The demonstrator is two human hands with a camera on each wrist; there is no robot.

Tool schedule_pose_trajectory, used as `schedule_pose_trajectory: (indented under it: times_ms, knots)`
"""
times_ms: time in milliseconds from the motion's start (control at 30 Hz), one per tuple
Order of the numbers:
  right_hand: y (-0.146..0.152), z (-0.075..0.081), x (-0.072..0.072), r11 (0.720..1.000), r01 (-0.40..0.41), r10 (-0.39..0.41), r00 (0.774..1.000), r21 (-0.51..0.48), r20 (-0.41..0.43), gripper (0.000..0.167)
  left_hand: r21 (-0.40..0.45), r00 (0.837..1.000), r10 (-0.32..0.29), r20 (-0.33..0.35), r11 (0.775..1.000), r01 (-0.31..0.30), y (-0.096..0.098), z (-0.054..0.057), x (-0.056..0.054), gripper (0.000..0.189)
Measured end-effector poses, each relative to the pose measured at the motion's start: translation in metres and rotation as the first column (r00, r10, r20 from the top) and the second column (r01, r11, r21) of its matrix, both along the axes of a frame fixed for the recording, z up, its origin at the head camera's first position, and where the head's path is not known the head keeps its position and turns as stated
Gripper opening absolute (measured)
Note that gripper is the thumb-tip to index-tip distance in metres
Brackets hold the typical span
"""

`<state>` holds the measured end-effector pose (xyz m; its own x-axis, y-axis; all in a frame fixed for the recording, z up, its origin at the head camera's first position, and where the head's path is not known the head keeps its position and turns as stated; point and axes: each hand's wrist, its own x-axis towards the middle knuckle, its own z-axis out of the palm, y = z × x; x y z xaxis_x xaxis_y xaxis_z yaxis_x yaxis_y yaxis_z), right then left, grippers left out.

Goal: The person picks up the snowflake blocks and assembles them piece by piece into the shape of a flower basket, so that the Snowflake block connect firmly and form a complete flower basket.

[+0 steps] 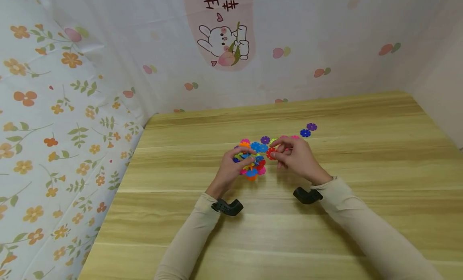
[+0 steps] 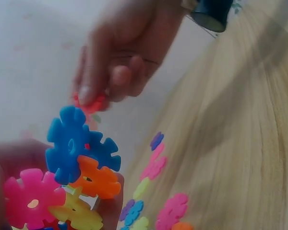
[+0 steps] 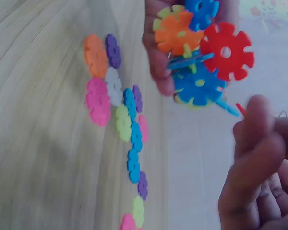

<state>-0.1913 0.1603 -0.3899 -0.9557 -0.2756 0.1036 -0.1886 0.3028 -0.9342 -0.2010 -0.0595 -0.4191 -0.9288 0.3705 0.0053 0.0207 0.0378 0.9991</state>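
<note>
My left hand point(image 1: 227, 167) holds a cluster of interlocked plastic snowflake discs point(image 1: 252, 173), its fingers curled round one side. In the left wrist view, blue, orange, yellow and pink discs point(image 2: 20, 189) jut from the cluster at several angles. Between thumb and fingertips, my right hand point(image 1: 299, 157) pinches a red disc point(image 1: 271, 153) just right of the cluster. The right wrist view shows only the edge of this red disc point(image 3: 241, 109), close to the tip of a blue disc point(image 3: 228, 107). Another red disc point(image 3: 216, 50) is fixed in the cluster.
Loose discs lie on the wooden table point(image 1: 260, 235) behind the hands, among them a purple disc point(image 1: 312, 126) and a dark blue disc point(image 1: 305, 133) at the far right. Orange point(image 3: 93, 55) and pink point(image 3: 97, 98) discs lie there too. A printed cloth point(image 1: 152, 91) hangs behind the table.
</note>
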Motion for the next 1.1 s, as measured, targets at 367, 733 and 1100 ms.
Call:
schedule_pose_trajectory:
  times_ms: [367,733,1100]
  knots:
    - [-0.010,-0.008,0.003,0.993,0.082,-0.071,0.990,0.083,-0.124,0.008,-0.122,0.998,-0.019,-0.058,0.992,0.012,0.011,0.027,0.017,0.019]
    - [-0.010,-0.014,0.006,0.993,0.104,-0.100,0.992,0.059,-0.075,0.005,-0.145,0.985,-0.012,-0.172,0.989,-0.013,0.021,0.026,0.021,0.015]
    - [-0.007,-0.024,0.006,0.995,0.098,-0.099,0.995,-0.024,-0.019,0.009,-0.219,0.975,0.011,-0.223,0.974,-0.062,0.031,0.026,0.020,0.018]
